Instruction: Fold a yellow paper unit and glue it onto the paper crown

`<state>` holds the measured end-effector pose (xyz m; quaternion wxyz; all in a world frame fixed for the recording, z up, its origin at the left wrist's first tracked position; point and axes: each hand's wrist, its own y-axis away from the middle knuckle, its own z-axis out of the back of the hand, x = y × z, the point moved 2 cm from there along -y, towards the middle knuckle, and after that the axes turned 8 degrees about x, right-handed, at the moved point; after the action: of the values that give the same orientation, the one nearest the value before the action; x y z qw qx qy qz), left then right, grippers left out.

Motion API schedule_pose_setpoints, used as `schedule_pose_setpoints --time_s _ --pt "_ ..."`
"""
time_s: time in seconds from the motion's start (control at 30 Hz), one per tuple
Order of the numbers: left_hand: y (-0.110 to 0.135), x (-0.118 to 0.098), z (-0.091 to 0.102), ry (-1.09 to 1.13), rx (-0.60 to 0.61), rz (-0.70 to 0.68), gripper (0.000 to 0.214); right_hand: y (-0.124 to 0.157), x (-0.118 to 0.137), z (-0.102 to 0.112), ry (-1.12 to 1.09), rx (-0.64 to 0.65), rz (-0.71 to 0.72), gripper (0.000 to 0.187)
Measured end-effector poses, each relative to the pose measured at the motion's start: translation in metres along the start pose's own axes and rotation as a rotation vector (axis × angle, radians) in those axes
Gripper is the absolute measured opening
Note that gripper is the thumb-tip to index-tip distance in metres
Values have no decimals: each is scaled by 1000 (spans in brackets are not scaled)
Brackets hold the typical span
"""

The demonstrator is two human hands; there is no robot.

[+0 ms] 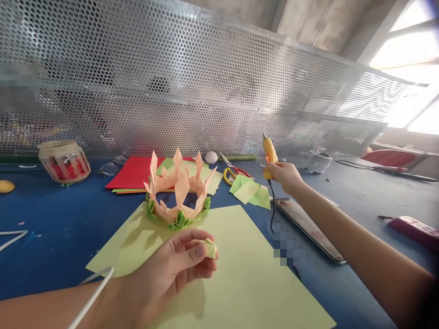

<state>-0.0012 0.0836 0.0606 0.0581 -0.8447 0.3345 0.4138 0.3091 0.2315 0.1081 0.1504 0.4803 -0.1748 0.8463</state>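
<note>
Between the thumb and fingers of my left hand (181,260) is a small folded piece of pale yellow-green paper (210,249). My right hand (288,176) grips a yellow hot glue gun (270,153) by its handle, nozzle pointing up, with its cord hanging down. Beyond my left hand stands a folded paper crown (181,187) with pink points and green paper leaves (181,221) round its base. The crown rests on the far part of a large pale green sheet (240,274), and my left hand is over the same sheet.
Behind the crown lie red paper (126,173), a white egg-shaped object (211,157) and scissors (228,176). Small green squares (247,189) sit near the glue gun. A phone-like slab (308,233) is under my right forearm. A jar (64,162) stands left; perforated metal panels (192,68) border the back.
</note>
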Motion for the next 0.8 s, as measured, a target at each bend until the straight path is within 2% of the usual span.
schedule_pose_setpoints --time_s 0.13,0.23,0.4,0.57,0.8 --pt "-1 0 -4 20 10 38 24 37 4 -10 -91 164 39 30" --pt "-1 1 -5 38 -10 63 23 66 -2 -17 -129 241 68 31" --pt "-3 6 0 74 -18 67 29 92 -11 -15 -120 294 145 23" --pt "-9 7 2 102 -28 81 29 108 -1 -13 -68 325 255 29" --pt "-11 -2 -6 131 -30 165 26 132 6 -24 22 304 312 15"
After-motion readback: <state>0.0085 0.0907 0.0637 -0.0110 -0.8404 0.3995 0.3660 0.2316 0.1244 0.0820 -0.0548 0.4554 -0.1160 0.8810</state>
